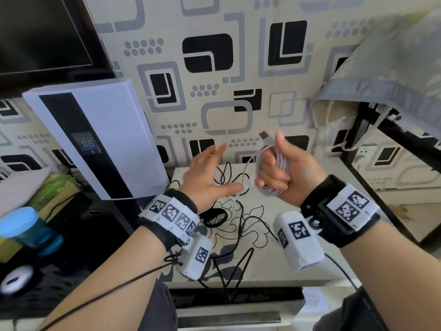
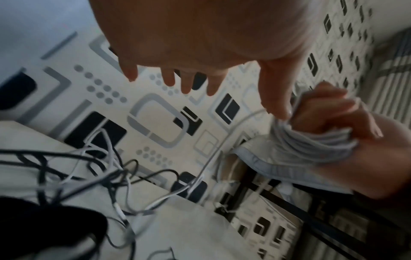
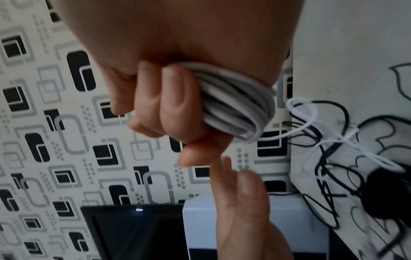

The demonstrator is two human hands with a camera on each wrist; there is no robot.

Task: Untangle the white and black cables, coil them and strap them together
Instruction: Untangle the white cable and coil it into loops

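Observation:
My right hand is raised above the table and grips a coil of white cable, thumb up, with the USB plug sticking out on top. A loose white tail drops from the coil to the table. In the right wrist view my fingers wrap the coil. My left hand hovers just left of the coil, fingers spread and holding nothing; its thumb points toward the tail. The black cable lies in loose tangled loops on the table, crossed by thin white strands. A black loop lies below my left wrist.
The small patterned table stands against a patterned wall. A white appliance with a digital display leans at its left edge, under a dark screen. A blue-lidded jar sits lower left. Grey cloth hangs over a black frame on the right.

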